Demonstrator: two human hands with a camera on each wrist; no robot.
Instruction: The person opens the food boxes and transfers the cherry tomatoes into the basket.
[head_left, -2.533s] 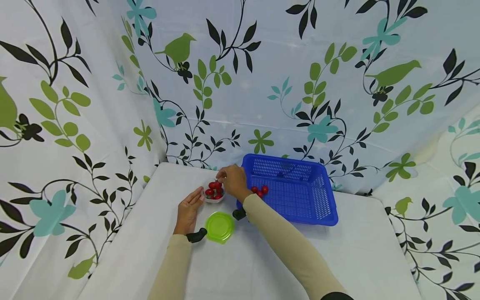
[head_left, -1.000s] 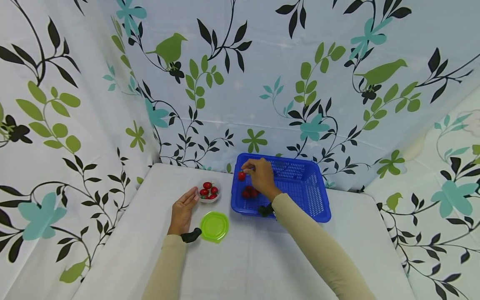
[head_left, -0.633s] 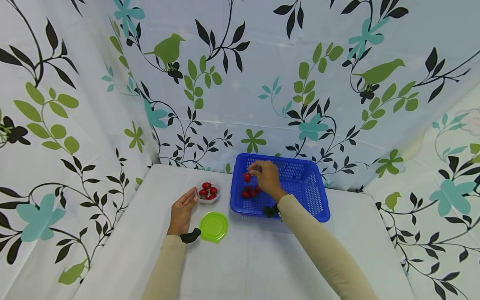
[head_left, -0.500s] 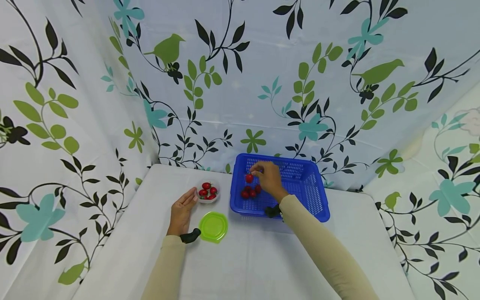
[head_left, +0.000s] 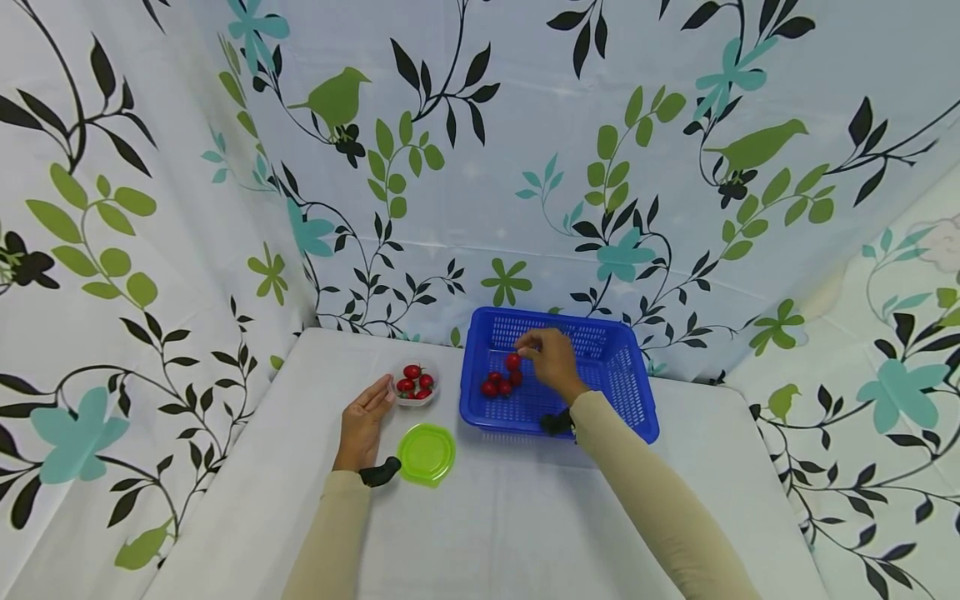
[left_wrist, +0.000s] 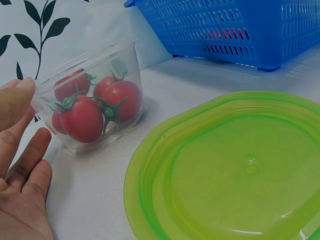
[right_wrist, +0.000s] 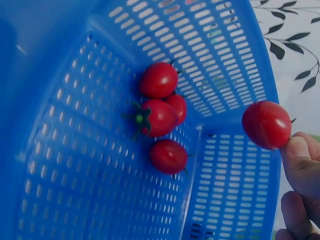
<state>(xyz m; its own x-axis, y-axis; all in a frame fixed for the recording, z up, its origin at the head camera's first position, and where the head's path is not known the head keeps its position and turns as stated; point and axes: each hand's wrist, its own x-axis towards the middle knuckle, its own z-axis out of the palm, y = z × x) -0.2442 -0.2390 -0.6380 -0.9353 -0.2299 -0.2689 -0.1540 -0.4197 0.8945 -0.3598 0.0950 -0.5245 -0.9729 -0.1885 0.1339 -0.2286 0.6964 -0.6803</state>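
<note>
Thumb and fingertip of my left hand [head_left: 364,423] pinch the rim corner of a small clear plastic container [left_wrist: 95,100], its other fingers spread below. Several cherry tomatoes [left_wrist: 84,120] with green stems lie in it. My right hand [head_left: 553,360] is over the blue perforated basket [head_left: 637,387], pinching one cherry tomato [right_wrist: 266,125] at its stem end between thumb and finger. Below the held tomato, several more cherry tomatoes [right_wrist: 159,80] sit together on the basket's floor, toward its left end in the head view.
A translucent green lid [head_left: 427,454] lies on the white-covered table [head_left: 442,542], just in front of the clear container and right of my left wrist. Behind the table hangs a white curtain [head_left: 480,192] with leaf and bird prints.
My right hand has gone from the clear container to over the basket, carrying a cherry tomato, and moved farther right inside it. My left hand has stayed at the container.
</note>
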